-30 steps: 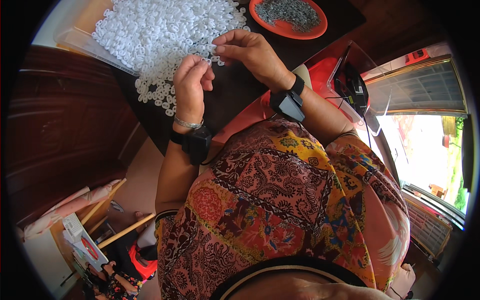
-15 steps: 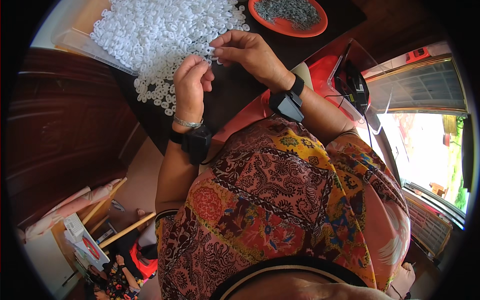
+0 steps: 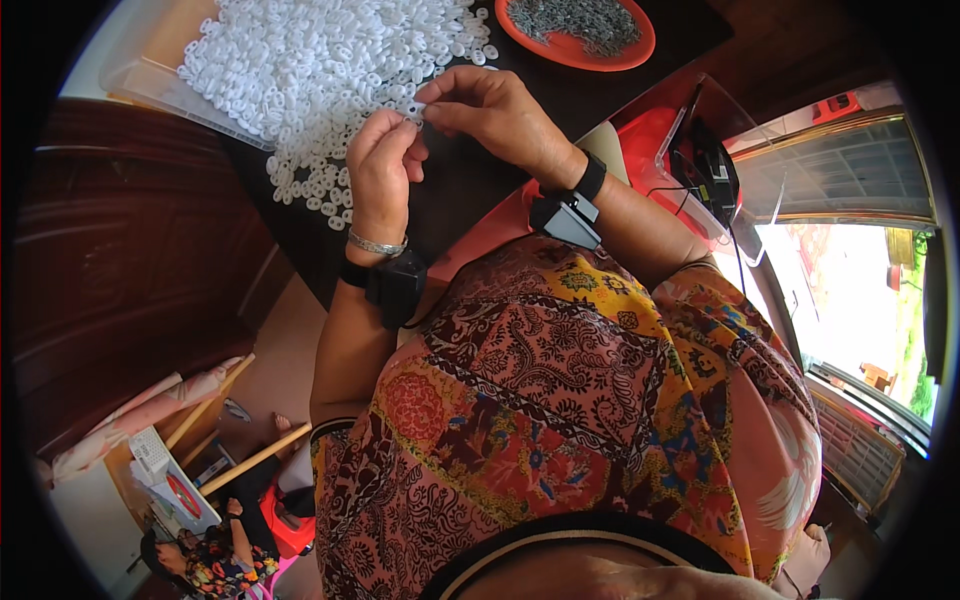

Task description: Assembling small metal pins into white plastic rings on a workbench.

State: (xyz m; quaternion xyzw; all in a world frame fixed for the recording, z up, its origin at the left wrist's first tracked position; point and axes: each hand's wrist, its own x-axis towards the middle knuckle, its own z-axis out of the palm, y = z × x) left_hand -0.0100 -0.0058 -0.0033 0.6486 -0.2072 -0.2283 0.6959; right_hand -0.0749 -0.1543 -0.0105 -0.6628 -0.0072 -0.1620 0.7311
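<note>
A small white oval plastic piece with holes [image 3: 413, 109] sits between the fingertips of both my hands. My left hand [image 3: 382, 165] is closed, thumb and forefinger pinched at the piece's near side. From the right, my right hand [image 3: 495, 112] pinches the same piece between thumb and forefinger. What else the fingers may hold is too small to make out. Just beyond the hands lies a big heap of similar white oval pieces [image 3: 310, 75], with some scattered toward me beside my left hand.
An orange plate [image 3: 645, 52] of small grey metal-looking bits [image 3: 590, 25] stands on the dark table [image 3: 470, 190]. A clear plastic tray [image 3: 190, 112] borders the heap's left. Red containers and a black device [image 3: 712, 170] are at right. Another person [image 3: 215, 555] is at lower left.
My right hand has moved slightly left, bringing its fingertips close to the left hand's at the white piece. My left hand has barely moved. The other person at lower left has shifted.
</note>
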